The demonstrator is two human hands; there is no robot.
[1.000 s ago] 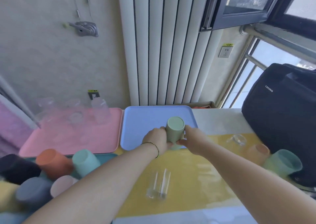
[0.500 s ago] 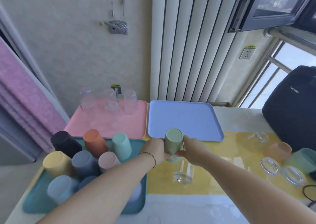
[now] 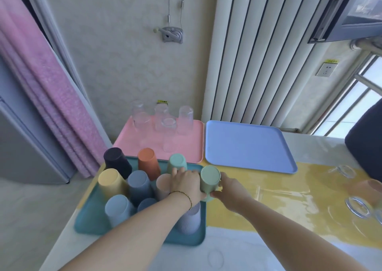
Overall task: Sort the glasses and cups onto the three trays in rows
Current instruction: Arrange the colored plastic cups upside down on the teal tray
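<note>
A person is standing over a bench and holding a pale green cup between two bare hands. The cup is upside down, its flat base facing up, and it is sitting at the right rim of the teal tray, beside a crowd of other upturned coloured cups; whether it is resting on the rim or hanging just above it cannot be told. The left grip, with a thin bracelet at the wrist, is wrapping the cup's left wall, and the right grip is clasping the right wall, thumb against the side. Behind, clear glasses are standing on a pink tray, next to a blue tray. More glasses are lying on the yellow mat at the right. The cup is looking light, stiff and matte, probably plastic, so it is likely forgiving of a firm squeeze and unlikely to slip; taking it by the side walls around mid-height seems the surest hold.
</note>
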